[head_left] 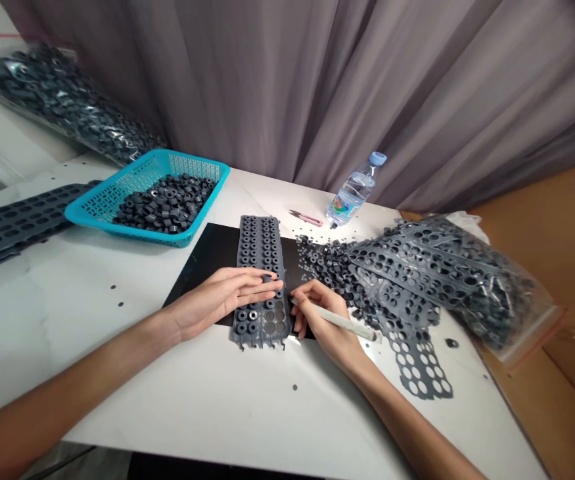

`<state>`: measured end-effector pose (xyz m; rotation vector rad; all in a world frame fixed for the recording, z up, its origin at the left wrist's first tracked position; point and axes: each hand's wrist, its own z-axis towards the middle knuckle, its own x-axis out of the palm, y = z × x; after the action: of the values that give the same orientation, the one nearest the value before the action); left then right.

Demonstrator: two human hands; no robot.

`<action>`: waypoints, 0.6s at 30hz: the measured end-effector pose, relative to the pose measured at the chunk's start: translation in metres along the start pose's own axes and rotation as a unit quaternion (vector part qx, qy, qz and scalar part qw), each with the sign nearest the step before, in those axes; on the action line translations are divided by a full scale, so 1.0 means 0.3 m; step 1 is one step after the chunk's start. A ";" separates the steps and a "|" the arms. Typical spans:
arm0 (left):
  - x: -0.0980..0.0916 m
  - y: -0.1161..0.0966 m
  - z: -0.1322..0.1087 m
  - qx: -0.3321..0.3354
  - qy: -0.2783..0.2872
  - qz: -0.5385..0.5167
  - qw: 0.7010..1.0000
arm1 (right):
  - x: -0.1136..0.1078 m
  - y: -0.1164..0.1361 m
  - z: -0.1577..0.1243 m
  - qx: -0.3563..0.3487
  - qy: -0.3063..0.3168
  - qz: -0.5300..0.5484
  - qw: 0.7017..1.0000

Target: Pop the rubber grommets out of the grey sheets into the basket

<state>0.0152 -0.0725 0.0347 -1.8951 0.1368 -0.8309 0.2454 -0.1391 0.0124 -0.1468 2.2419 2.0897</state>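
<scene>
My left hand (227, 290) lies across a dark grey rubber moulded sheet (260, 243), its fingers stretched out flat. A small grey rubber piece (267, 278) shows between those fingers; whether they grip it I cannot tell. The sheet carries rows of round hollow pieces, with bare circles at its near right end. At the sheet's right edge, my right hand (324, 320) is closed around a thin white pen-like tool (350, 322). The tool's tip is hard to make out near the fingers. Beneath the sheet is a black mat (207, 257).
A blue basket (82, 210) of loose pieces stands left, with more sheets (22, 217) beside it and a filled bag (62, 100) behind. Pink-handled snips (307, 218) and a water bottle (354, 193) are at the back. Right lie loose pieces, punched sheets (420, 363) and another bag (507, 300).
</scene>
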 end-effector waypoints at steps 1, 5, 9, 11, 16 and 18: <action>0.000 0.000 0.000 0.001 -0.003 0.004 1.000 | 0.000 0.000 0.000 0.000 0.000 0.000 1.000; 0.010 -0.007 -0.003 0.004 -0.016 0.010 1.000 | -0.002 -0.002 0.001 -0.003 -0.001 -0.004 1.000; 0.031 -0.020 -0.009 -0.013 -0.028 0.023 0.999 | -0.004 -0.003 0.000 -0.002 0.002 0.001 1.000; 0.038 -0.026 -0.011 -0.020 -0.032 0.030 0.999 | -0.004 -0.002 -0.001 -0.002 0.003 0.003 1.000; 0.041 -0.029 -0.010 -0.026 -0.037 0.048 0.998 | -0.002 0.000 -0.001 0.000 -0.001 0.003 1.000; 0.040 -0.029 -0.009 -0.028 -0.037 0.055 0.997 | -0.002 0.001 -0.001 -0.003 0.000 0.002 1.000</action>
<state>0.0202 -0.0756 0.0485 -1.9495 0.2184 -0.6881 0.2461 -0.1392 0.0127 -0.1428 2.2396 2.0985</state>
